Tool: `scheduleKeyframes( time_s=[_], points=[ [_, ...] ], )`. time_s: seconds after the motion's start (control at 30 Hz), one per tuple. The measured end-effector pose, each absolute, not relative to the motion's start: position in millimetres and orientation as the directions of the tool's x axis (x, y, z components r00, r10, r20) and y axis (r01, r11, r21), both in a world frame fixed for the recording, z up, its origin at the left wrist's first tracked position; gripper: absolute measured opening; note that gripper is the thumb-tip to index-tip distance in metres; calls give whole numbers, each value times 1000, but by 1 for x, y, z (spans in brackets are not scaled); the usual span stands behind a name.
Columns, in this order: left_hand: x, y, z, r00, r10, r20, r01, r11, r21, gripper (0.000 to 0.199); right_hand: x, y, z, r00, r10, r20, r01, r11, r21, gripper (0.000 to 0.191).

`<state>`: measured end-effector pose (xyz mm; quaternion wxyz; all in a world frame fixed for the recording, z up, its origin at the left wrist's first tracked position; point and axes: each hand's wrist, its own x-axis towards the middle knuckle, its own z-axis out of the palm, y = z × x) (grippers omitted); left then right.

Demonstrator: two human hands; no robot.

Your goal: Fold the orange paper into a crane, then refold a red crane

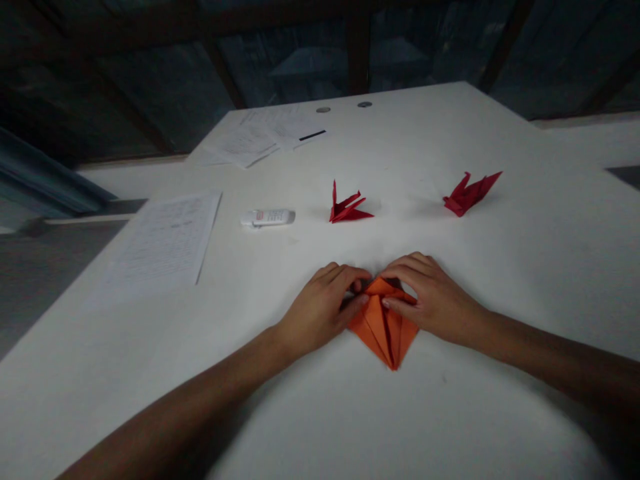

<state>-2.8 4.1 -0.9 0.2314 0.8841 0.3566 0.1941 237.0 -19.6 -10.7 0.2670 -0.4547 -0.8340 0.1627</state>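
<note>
A folded sheet of orange origami paper (385,327) lies on the white table, diamond-shaped, with one corner pointing toward me and creases running to it. My left hand (327,303) grips its upper left edge, thumb on top and fingers curled behind. On the upper right edge, my right hand (430,293) pinches the paper the same way, its thumb near the middle fold. Both thumbs are close together, just below the top flap. The fingertips behind the paper are partly hidden.
Beyond my hands stand a red paper crane (350,208) and, farther right, another red folded crane (470,193). A white correction-fluid-like bottle (267,217) lies left of them. Printed sheets (165,240) rest at left, more papers (245,140) at the back. Dark windows are behind the table.
</note>
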Motion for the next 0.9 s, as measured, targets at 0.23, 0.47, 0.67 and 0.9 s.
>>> scheduleKeyframes(
  time_s=[0.23,0.47,0.67,0.9],
  points=[
    [-2,5,-2,702,691,169,551,-679,486,24,236,-20,-10,-460,830,315,657,557,-508,11],
    [-2,5,-1,727,669,156,536,-695,479,11,240,-20,-13,-535,773,340,577,629,-522,17],
    [-3,2,-1,769,613,184,525,-768,366,13,240,-24,-10,-667,636,388,529,771,-354,7],
    [-3,-4,8,814,563,145,516,-814,266,16,245,-23,-5,-717,613,332,531,789,-310,28]
  ],
)
